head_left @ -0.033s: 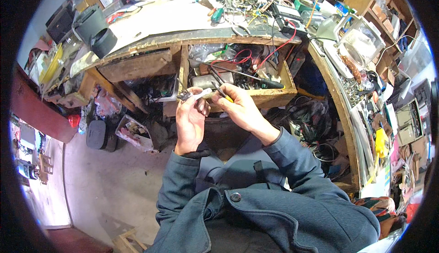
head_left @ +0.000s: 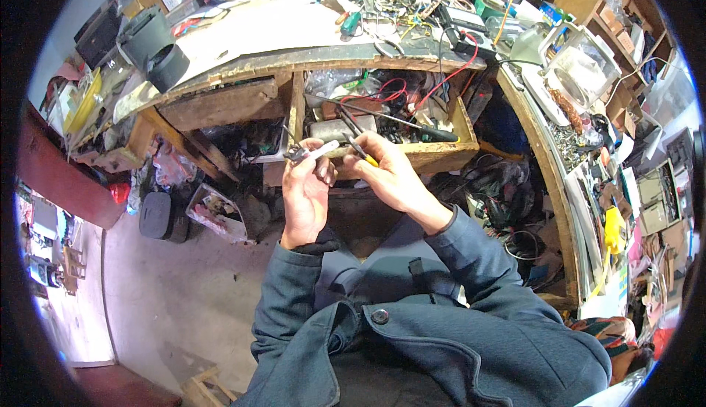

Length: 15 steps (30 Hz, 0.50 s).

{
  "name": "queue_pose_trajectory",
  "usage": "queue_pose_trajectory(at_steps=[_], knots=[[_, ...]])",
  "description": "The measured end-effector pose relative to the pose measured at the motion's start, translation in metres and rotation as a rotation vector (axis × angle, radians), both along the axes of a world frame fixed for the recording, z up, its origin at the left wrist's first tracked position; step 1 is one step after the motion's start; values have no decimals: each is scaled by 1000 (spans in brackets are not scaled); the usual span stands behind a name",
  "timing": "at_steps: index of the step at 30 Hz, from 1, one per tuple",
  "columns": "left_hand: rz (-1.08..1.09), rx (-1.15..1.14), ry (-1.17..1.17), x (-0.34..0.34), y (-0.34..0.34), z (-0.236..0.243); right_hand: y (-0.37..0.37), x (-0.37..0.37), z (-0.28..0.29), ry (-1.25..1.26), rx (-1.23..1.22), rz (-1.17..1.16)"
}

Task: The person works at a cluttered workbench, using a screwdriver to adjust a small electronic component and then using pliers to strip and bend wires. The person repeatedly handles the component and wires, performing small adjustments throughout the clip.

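Note:
My left hand (head_left: 306, 202) is raised in front of the open drawer (head_left: 426, 158), its fingers closed on a small white stick-like piece (head_left: 324, 149). A dark bit with a thin prong sits at the left end of that piece. Close by on the right, my right hand (head_left: 388, 175) grips a slim dark tool with yellow on its handle, which looks like pliers (head_left: 370, 161). Its dark tips point up and left over the drawer. Fingers cover most of the handle.
Inside the drawer lie a silver cylinder (head_left: 332, 129), red wires (head_left: 390, 92) and a black-handled rod tool (head_left: 439, 135). Above it, the bench top (head_left: 243, 36) carries pliers (head_left: 387, 48), a green-handled screwdriver (head_left: 351, 25) and scattered parts. A cluttered side bench (head_left: 543, 158) stands at the right.
My right hand and its tool have drawn very slightly away from the white piece. My left hand has hardly moved.

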<state>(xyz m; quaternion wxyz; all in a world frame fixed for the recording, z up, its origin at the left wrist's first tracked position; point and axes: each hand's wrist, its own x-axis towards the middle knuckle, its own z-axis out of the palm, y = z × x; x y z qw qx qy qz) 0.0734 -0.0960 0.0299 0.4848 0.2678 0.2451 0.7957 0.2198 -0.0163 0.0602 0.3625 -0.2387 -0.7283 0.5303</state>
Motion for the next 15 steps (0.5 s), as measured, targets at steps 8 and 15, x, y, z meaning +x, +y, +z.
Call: queue_pose_trajectory(at_steps=[8,15], knots=[[163,71,233,-11,0,-25,-7,19,-18,-261,26,66],[150,47,360,-14,-8,-31,-15,7,-34,-155,-446,304]])
